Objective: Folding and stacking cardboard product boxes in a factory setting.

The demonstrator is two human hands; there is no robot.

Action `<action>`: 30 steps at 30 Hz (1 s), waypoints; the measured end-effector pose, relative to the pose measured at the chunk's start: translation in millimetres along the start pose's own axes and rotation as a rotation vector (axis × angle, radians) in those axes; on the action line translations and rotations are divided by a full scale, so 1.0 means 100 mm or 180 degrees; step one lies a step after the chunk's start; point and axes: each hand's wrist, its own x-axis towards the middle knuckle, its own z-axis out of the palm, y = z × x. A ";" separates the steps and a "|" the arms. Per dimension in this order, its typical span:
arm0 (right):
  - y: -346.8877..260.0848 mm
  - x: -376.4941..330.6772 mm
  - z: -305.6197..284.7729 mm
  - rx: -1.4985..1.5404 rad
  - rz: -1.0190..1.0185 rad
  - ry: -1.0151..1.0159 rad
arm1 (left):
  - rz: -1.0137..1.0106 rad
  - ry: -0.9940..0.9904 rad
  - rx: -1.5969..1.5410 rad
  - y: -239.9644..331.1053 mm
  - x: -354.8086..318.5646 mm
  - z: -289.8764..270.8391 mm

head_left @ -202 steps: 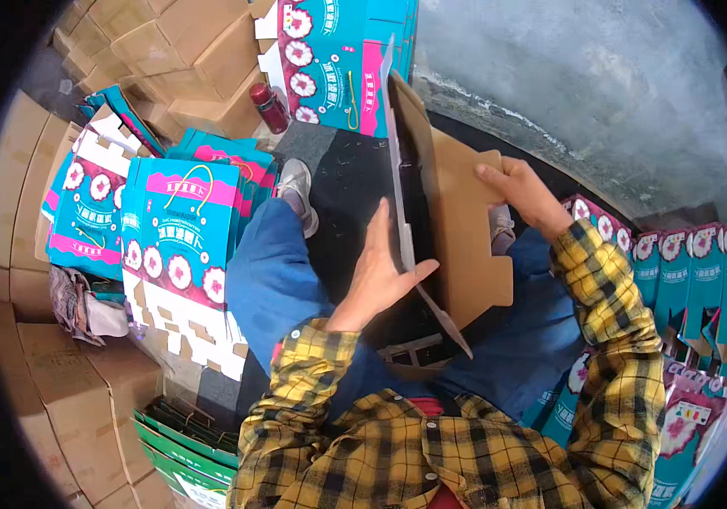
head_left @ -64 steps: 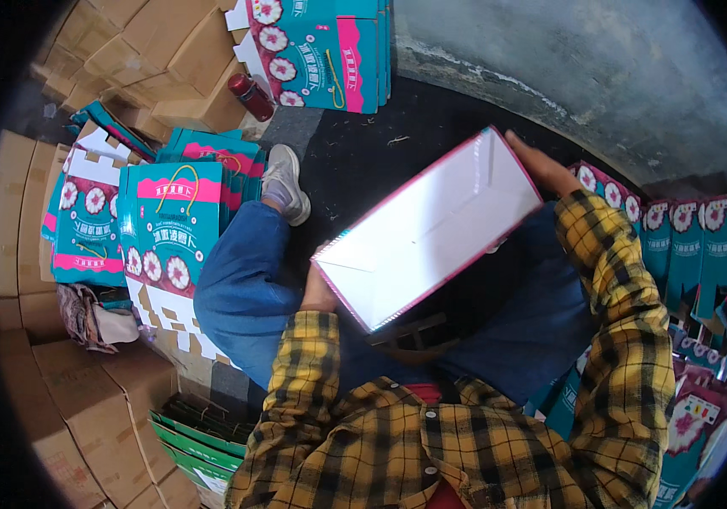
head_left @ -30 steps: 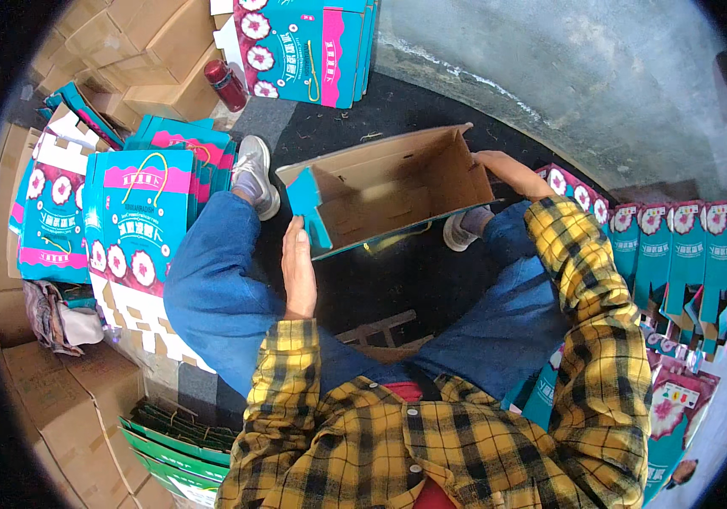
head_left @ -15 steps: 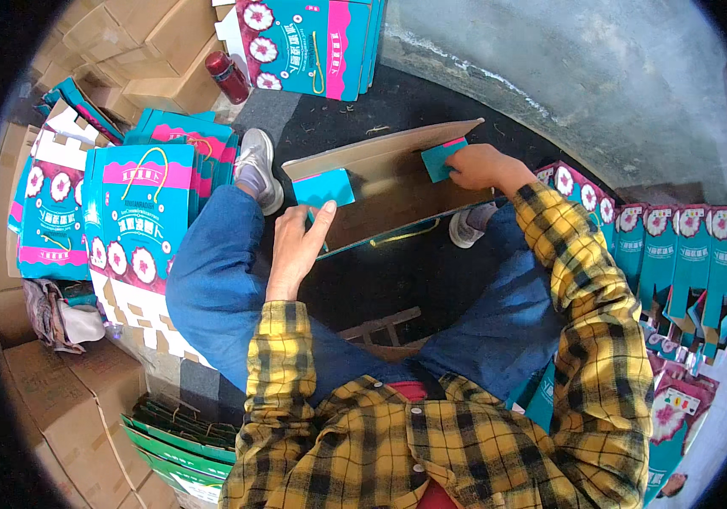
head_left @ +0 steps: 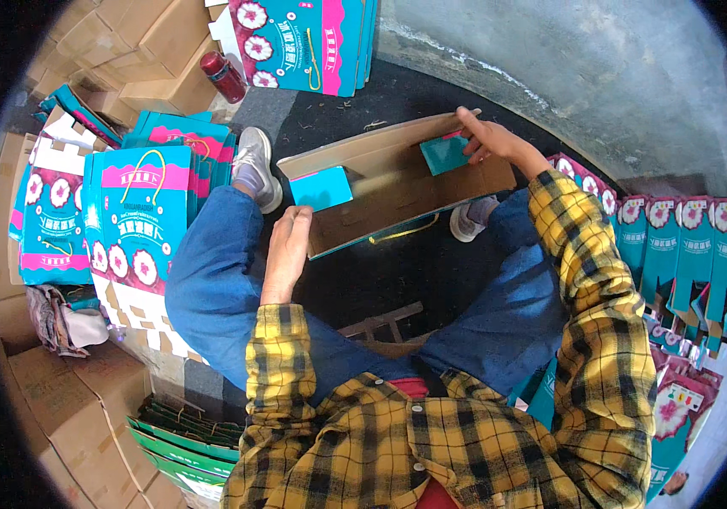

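An open cardboard carton (head_left: 389, 199), plain brown inside and teal outside, is held in front of me between my knees. Its left teal flap (head_left: 321, 188) and right teal flap (head_left: 447, 156) are folded inward at the two ends. A yellow cord handle (head_left: 404, 232) hangs on its near side. My left hand (head_left: 285, 250) is closed at the carton's left end, fingertips on the edge beside the left flap. Over the right end, my right hand (head_left: 499, 144) has its fingers apart. One finger reaches to the far rim, others are near the right flap.
Flat teal and pink cartons (head_left: 139, 212) are stacked at my left, others (head_left: 304, 42) at the far wall. A red thermos (head_left: 223, 76) stands near brown boxes (head_left: 160, 59). Teal cartons (head_left: 660, 246) line my right; green ones (head_left: 181, 454) lie lower left.
My right hand has left its hold on the right flap and moved up toward the far rim, fingers spreading. My left thumb has shifted from the left flap to the carton's edge.
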 end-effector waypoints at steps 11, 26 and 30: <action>0.41 0.06 -0.23 -0.0323 -0.0335 -0.0380 | 0.0133 0.0683 -0.0609 -0.18 -0.08 0.00; 0.12 0.08 0.27 -0.3671 -0.0388 0.0779 | 0.0377 -0.0171 -0.0172 -0.19 0.01 0.16; 0.05 -0.03 0.14 -0.3036 -0.0203 0.0612 | 0.0206 -0.0261 -0.0017 -0.31 0.04 0.25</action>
